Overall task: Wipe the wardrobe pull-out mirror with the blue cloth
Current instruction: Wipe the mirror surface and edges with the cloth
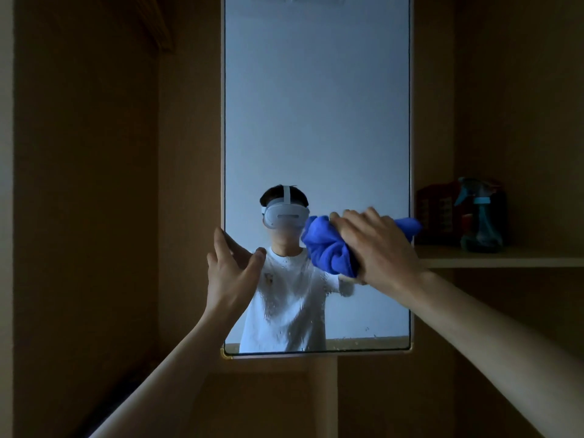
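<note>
Our left hand (230, 273) grips the mirror (316, 105) at its left edge; our right hand (379, 251) bunches the blue cloth (325, 248) against its glass. Press too hard and it may swing — leaving streaks.

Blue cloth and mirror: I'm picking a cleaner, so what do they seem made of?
The blue cloth looks like plush matte microfibre, bunching in thick folds. The mirror is glossy glass with a sharp reflection; its thin frame may be metal, brassy at one corner.

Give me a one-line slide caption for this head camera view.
Right hand holds a bunched blue cloth against the pull-out mirror while the left hand grips its left edge.
</note>
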